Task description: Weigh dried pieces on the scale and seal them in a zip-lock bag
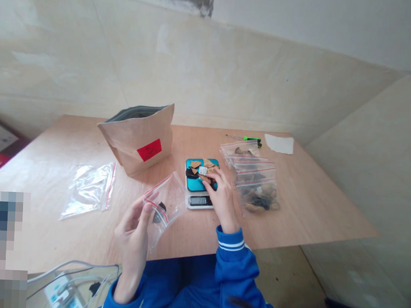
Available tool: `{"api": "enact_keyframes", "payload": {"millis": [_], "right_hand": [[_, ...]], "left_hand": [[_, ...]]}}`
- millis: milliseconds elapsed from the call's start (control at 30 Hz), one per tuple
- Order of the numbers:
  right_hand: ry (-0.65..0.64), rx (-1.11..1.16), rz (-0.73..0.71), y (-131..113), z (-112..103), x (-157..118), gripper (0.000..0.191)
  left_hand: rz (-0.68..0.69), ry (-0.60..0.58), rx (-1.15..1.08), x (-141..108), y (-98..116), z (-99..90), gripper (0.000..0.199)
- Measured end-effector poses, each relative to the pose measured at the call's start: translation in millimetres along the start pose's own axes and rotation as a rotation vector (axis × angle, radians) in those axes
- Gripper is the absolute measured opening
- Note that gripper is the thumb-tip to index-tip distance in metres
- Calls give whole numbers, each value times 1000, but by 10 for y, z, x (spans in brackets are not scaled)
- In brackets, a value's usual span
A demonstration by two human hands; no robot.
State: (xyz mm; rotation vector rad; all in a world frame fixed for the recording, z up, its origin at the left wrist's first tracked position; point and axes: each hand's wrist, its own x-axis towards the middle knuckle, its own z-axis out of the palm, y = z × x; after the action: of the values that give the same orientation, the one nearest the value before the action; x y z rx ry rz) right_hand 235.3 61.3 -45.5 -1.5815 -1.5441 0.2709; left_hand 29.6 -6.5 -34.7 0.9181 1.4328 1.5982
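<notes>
My left hand (136, 226) pinches the edge of a clear zip bag (176, 198) with red seal lines; its mouth gapes and a dark piece (161, 207) shows inside. My right hand (220, 195) reaches over a small digital scale (194, 186) with a blue pan and a lit display. Its fingers close on brown dried pieces (208, 164) at the pan's right side; exactly which piece they grip is partly hidden. A black piece (190, 173) and a small white packet (202, 170) also lie on the pan.
A brown paper pouch (137, 146) with a red label stands open behind the scale. Flat clear bags (88, 187) lie at left. Filled zip bags (258, 192) overlap at right, near a green-handled screwdriver (249, 138) and white paper (279, 144). A power strip (65, 293) with cables sits lower left.
</notes>
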Motion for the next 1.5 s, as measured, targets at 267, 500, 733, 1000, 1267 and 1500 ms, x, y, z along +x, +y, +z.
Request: {"api": "enact_keyframes", "payload": {"millis": [267,500,733,1000,1267,1500], "right_hand": [[-113,146,-189,-605,-234,-102,25],[-92,-66,-54,-174,-99,-47,40],[-71,-126,-24,212,56,-22,38],[10,0,39,104,-2,-28,24],[124,185,144,-93,-85,-11,19],[63,411,92,-763,-190,-103,22]], "left_hand": [[14,-25,6,8,-13,12,38],[10,14,37,16,11,-19,37],[-16,4,18,8,19,-1,39],[-10,-2,21,-2,28,2,38],[-27,2,-1,-1,45,11,40],[-42,-9,-26,-14,19,42,41]]}}
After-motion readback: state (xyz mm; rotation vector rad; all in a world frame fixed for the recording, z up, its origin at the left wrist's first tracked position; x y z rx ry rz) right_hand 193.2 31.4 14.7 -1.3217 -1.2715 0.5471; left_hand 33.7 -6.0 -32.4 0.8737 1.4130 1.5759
